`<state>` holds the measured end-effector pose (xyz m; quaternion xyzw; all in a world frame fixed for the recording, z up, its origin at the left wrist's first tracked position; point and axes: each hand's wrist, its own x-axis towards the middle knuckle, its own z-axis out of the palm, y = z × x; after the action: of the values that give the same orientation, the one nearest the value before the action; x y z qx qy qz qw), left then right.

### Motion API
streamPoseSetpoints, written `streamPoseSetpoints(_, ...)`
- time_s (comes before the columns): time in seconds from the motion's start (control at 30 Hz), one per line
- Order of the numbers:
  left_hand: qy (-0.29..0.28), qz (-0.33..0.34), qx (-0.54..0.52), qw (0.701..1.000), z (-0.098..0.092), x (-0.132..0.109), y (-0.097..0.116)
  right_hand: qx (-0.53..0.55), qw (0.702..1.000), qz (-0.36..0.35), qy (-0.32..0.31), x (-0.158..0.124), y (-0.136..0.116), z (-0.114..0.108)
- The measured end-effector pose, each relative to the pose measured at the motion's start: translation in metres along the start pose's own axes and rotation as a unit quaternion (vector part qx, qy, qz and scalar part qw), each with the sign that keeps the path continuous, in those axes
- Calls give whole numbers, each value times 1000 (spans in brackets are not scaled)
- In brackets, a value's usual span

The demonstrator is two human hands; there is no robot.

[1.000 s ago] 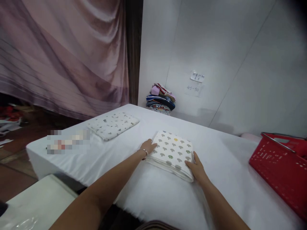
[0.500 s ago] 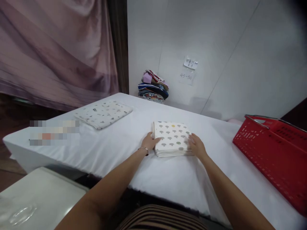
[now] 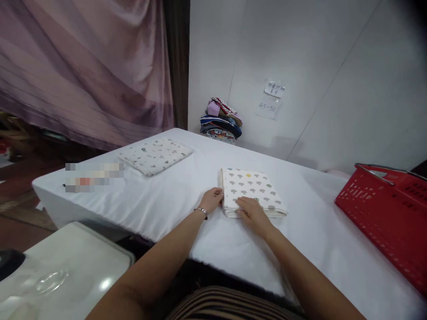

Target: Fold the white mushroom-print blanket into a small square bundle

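A folded white cloth with grey mushroom prints [image 3: 250, 184] lies on the white-covered table [image 3: 180, 195] in front of me. My left hand [image 3: 212, 199] is at the cloth's left edge, its fingers bent against the side; the fingertips are partly hidden there. On the near left part of the cloth rests my right hand [image 3: 254, 215], palm down with its fingers stretched over the front edge. Farther left on the table lies another folded cloth with small prints [image 3: 158, 155], touched by neither hand.
A red perforated basket [image 3: 383, 218] stands at the right. Folded fabrics [image 3: 221, 121] are stacked by the wall behind the table. A blurred-out item [image 3: 95, 178] lies at the left, above a whitish lid-like surface [image 3: 70, 262] at lower left.
My right hand has moved left from the cloth's right edge onto its near left part. My left hand stays by the left edge. The view has shifted slightly.
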<state>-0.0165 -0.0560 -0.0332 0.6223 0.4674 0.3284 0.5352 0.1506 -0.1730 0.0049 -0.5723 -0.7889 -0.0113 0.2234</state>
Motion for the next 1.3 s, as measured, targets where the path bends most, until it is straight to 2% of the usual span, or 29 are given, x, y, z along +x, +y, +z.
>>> streamPoseSetpoints(0.13, -3, -2, -2, 1000, -1, -3, 4, -8, 1000, -22, -1, 8, -9, 5)
streamPoseSetpoints(0.3, 1, -4, -9, 1000, 0, -2, 4, -30, 999, -17, 6, 14, -21, 13)
streamPoseSetpoints(0.43, 1, -15, -21, 1000, 0, 0, 3, -47, 998, -15, 24, 12, -19, 23)
streamPoseSetpoints(0.57, -7, -35, -43, 998, -1, 0, 6, -19, 997, -7, 72, 9, -12, 34)
streamPoseSetpoints(0.67, -10, -51, -63, 997, -1, 1, 8, 43, 993, 37, 100, 8, -12, 33)
streamPoseSetpoints(0.83, -10, -78, -88, 993, 1, 2, 10, 149, 973, 152, 90, 7, -18, 22)
streamPoseSetpoints(0.9, -8, -86, -94, 992, 1, 2, 10, 129, 978, 134, 92, 6, -18, 24)
streamPoseSetpoints(1.0, -4, -93, -100, 991, 1, 2, 11, 57, 992, 41, 100, 4, -15, 32)
streamPoseSetpoints(1.07, -5, -94, -104, 990, 1, 2, 11, 26, 995, 4, 100, 2, -13, 36)
streamPoseSetpoints(1.17, -12, -86, -107, 990, 1, 2, 9, 26, 996, 10, 90, 1, -11, 37)
streamPoseSetpoints(1.3, -21, -72, -107, 991, 1, 1, 7, 54, 992, 70, 94, -2, -9, 36)
